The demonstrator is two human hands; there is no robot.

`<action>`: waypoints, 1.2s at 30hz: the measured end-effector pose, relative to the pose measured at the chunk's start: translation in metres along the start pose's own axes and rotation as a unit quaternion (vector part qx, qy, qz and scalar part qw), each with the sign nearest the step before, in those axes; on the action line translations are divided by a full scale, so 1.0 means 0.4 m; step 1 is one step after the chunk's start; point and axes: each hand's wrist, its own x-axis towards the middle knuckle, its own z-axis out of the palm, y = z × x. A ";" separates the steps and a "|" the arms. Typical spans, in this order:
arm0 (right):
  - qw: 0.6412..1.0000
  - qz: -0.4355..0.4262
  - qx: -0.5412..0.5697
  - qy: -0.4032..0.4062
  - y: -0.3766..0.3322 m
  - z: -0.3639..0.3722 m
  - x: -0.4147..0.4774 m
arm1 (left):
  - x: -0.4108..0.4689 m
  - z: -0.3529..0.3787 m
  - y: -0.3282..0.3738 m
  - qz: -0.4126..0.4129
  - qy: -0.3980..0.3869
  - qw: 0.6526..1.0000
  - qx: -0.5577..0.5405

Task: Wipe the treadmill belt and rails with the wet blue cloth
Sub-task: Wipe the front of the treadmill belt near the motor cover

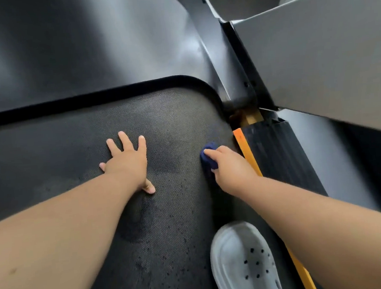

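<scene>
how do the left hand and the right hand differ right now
The left hand lies flat with fingers spread; the right hand is curled. The left hand holds nothing; the right hand grips the blue cloth. The left hand sits mid-way across the treadmill belt; the right hand is at its right edge, beside the orange strip. Both reach down to the belt.

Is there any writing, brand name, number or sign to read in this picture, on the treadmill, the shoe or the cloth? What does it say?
No readable text anywhere in this view.
treadmill belt: only woven texture and dark specks.
side rail: ribbed black with an orange edge, no label.
white shoe: holes only, no brand showing.
blue cloth in the right hand: plain.
</scene>
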 end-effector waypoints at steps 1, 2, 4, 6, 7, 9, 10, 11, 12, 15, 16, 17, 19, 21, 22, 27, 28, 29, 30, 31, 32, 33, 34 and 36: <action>0.999 -0.022 -0.003 -0.026 -0.005 0.001 -0.029 | -0.003 -0.003 0.002 0.003 0.000 1.000 -0.004; 0.999 -0.034 -0.011 -0.036 -0.006 -0.003 -0.044 | -0.006 -0.007 0.004 0.006 0.000 1.000 -0.008; 0.999 -0.035 -0.026 0.008 -0.005 -0.039 -0.016 | -0.013 -0.006 0.001 0.001 0.004 1.000 -0.013; 0.994 -0.023 -0.038 0.097 0.021 -0.089 0.069 | -0.009 0.002 -0.002 -0.002 0.014 1.000 -0.004; 0.991 -0.011 -0.051 0.123 0.030 -0.107 0.116 | -0.003 0.006 -0.004 -0.002 0.024 1.000 0.005; 0.985 0.026 -0.107 0.134 0.030 -0.095 0.172 | 0.002 0.010 -0.008 0.000 0.033 0.999 0.023; 0.984 0.032 -0.118 0.132 0.023 -0.073 0.178 | 0.003 0.012 -0.009 -0.003 0.035 0.999 0.030; 0.984 0.022 -0.118 0.133 0.020 -0.051 0.177 | 0.003 0.014 -0.008 -0.012 0.034 0.999 0.034; 0.985 0.005 -0.110 0.134 0.022 -0.037 0.165 | 0.005 0.011 -0.002 -0.017 0.030 0.999 0.037; 0.986 -0.140 -0.063 0.058 0.047 -0.032 0.110 | 0.001 0.004 0.005 -0.029 0.026 0.998 0.045; 0.980 -0.194 -0.053 0.006 0.050 -0.040 0.091 | -0.002 0.003 0.006 -0.029 0.024 0.998 0.044; 0.972 -0.229 -0.047 -0.027 0.051 -0.043 0.079 | -0.003 0.003 0.005 -0.027 0.024 0.998 0.043; 0.976 -0.216 -0.027 0.017 0.050 -0.052 0.108 | -0.001 0.005 0.001 -0.025 0.024 0.998 0.044; 0.987 -0.108 0.005 0.121 0.043 -0.065 0.184 | 0.003 0.012 -0.003 -0.023 0.022 0.998 0.046; 0.987 -0.073 0.003 0.146 0.038 -0.066 0.216 | 0.006 0.013 -0.005 -0.024 0.023 0.998 0.048; 0.981 -0.179 0.013 0.079 -0.004 0.008 0.146 | -0.002 0.008 -0.002 -0.025 0.026 0.998 0.057; 0.974 -0.220 0.024 0.045 -0.009 0.023 0.113 | 0.002 0.014 -0.005 -0.025 0.031 0.998 0.054; 0.969 -0.245 0.029 0.014 -0.008 0.027 0.095 | 0.005 0.017 -0.008 -0.025 0.035 0.998 0.047; 0.965 -0.261 0.031 0.011 -0.003 0.023 0.097 | 0.005 0.018 -0.009 -0.026 0.037 0.998 0.039; 0.965 -0.258 0.035 0.033 0.004 0.012 0.119 | 0.003 0.019 -0.009 -0.027 0.039 0.998 0.031; 0.969 -0.231 0.041 0.078 0.011 -0.003 0.150 | -0.001 0.021 -0.011 -0.027 0.043 0.998 0.023; 0.972 -0.183 0.053 0.136 0.020 -0.023 0.186 | -0.006 0.022 -0.014 -0.028 0.050 0.998 0.014; 0.972 -0.127 0.063 0.189 0.034 -0.046 0.223 | -0.011 0.025 -0.016 -0.028 0.059 0.998 0.004; 0.977 -0.046 0.046 0.203 0.040 -0.080 0.267 | -0.022 0.033 -0.020 -0.031 0.081 0.996 -0.012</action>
